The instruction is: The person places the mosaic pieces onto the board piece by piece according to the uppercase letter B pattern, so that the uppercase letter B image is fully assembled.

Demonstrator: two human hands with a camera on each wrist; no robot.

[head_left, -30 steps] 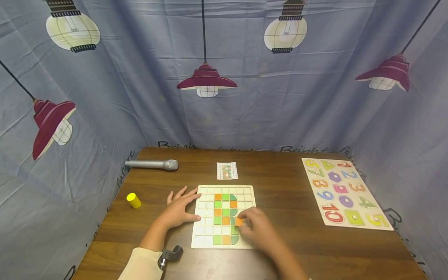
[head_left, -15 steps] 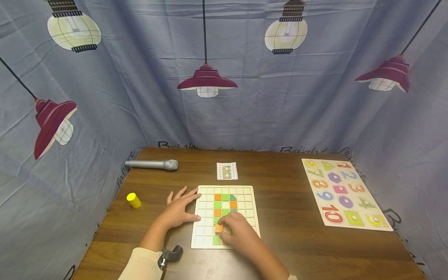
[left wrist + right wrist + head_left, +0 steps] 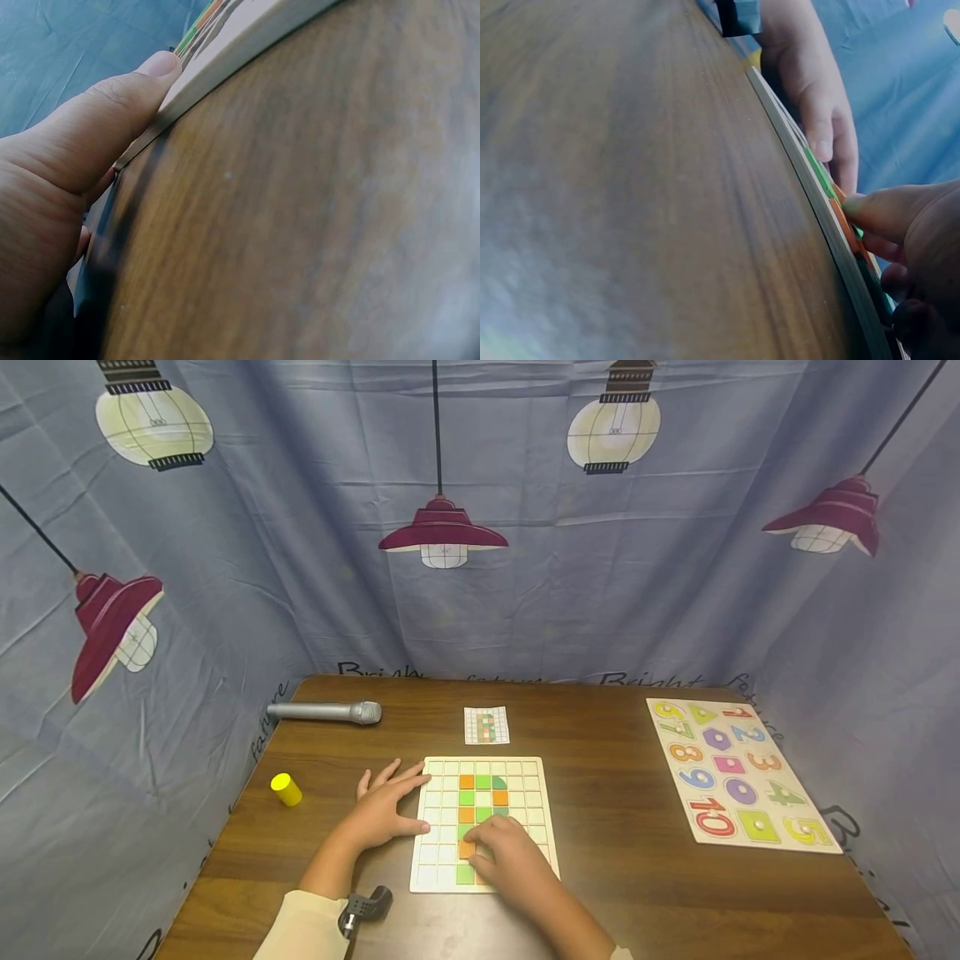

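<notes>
A pale grid board [image 3: 439, 855] lies on the table, with orange, light green and dark green tiles set in its middle columns. My right hand [image 3: 513, 864] reaches over it from the right and pinches an orange square tile [image 3: 467, 850] between thumb and forefinger, low in the left tile column. Part of the pattern is hidden under that hand. At the left edge my left hand [image 3: 381, 812] lies with fingers spread, its thumb and fingertips on the rim. The left wrist view shows this thumb [image 3: 112, 105] against the board's side [image 3: 217, 75].
Behind the board lies a small pattern card [image 3: 487, 727]. A silver microphone [image 3: 326, 713] is at the back left, and a yellow cylinder [image 3: 287, 789] stands nearer on that side. On the right lies a number and shape puzzle board [image 3: 738, 777].
My right hand has moved left across the board with the orange tile, from the right tile column to the left one, and lowered it there. The left hand has stayed put.
</notes>
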